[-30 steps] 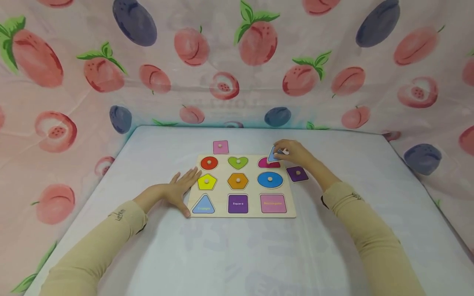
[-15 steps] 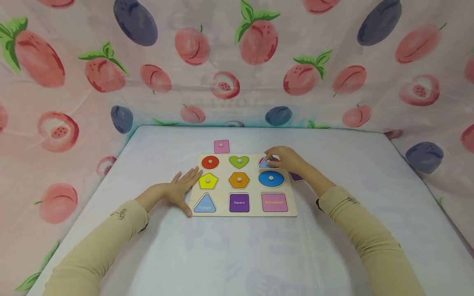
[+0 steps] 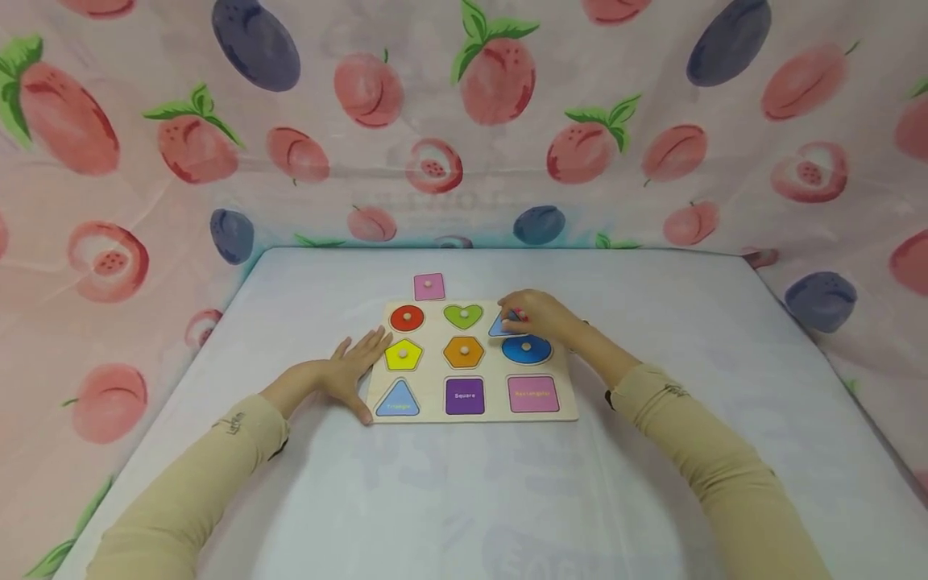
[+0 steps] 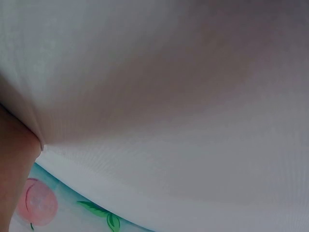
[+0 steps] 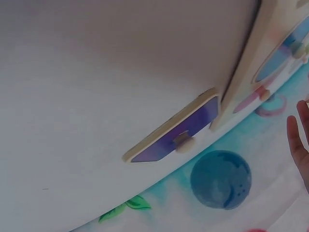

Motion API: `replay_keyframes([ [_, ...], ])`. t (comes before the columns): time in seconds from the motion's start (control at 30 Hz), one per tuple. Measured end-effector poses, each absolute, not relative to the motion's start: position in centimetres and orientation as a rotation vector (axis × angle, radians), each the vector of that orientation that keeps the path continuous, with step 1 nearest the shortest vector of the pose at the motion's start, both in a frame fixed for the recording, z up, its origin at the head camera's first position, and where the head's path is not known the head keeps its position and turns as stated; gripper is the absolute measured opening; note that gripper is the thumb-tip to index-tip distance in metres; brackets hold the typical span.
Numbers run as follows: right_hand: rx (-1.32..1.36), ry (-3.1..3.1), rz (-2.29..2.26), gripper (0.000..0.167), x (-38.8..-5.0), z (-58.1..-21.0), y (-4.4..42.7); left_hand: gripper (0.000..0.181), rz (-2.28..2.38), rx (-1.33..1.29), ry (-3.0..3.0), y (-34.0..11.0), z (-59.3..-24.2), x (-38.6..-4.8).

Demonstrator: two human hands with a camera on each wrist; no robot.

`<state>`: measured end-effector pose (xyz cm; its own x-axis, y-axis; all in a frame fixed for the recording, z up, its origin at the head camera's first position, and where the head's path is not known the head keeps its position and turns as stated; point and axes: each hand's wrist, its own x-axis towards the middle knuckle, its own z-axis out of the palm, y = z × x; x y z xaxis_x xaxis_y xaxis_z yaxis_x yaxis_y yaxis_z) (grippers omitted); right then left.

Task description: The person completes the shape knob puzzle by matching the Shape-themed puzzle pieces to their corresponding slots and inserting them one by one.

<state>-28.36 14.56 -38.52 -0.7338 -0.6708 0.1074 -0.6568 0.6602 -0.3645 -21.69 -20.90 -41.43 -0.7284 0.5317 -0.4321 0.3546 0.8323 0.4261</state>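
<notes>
My left hand (image 3: 351, 372) rests spread at the left edge of a wooden shape puzzle board (image 3: 431, 395), its fingertips and thumb on the edge. Over the board's upper right part, my right hand (image 3: 538, 312) pinches a light blue triangle piece (image 3: 499, 326) by its knob. The triangle hangs above the board, partly covering the magenta piece behind it. At the lower left lies a triangle recess (image 3: 398, 398), beside purple square and pink rectangle recesses. In the right wrist view, the right hand's fingers (image 5: 295, 135) show only at the edge.
A pink knobbed piece (image 3: 421, 293) lies behind the board. A purple knobbed piece (image 5: 203, 120) lies against its right side, hidden by my right wrist in the head view. Red circle (image 3: 399, 322), heart, pentagon, hexagon and blue oval pieces sit in the board. Patterned cloth (image 3: 377, 177) stands behind the table.
My right hand has moved left and slightly toward me with the triangle piece, from the board's upper right corner to farther over it. My left hand has stayed at the board's edge.
</notes>
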Motion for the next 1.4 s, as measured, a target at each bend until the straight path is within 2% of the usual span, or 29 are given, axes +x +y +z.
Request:
replay_keyframes([
  [0.47,-1.161,2.818,-0.561,0.018,-26.6,-38.9,12.1,0.141,0.428,0.665,2.463,-21.1,-41.8,-21.7],
  [0.97,-1.004,2.830,-0.656,0.019,-24.9,-39.8,10.2,0.144,0.465,0.682,2.465,-21.4,-42.1,-21.9],
  [1.4,-1.113,2.781,-0.541,0.016,-22.7,-39.0,7.4,0.140,0.443,0.675,2.472,-21.3,-41.8,-21.7],
])
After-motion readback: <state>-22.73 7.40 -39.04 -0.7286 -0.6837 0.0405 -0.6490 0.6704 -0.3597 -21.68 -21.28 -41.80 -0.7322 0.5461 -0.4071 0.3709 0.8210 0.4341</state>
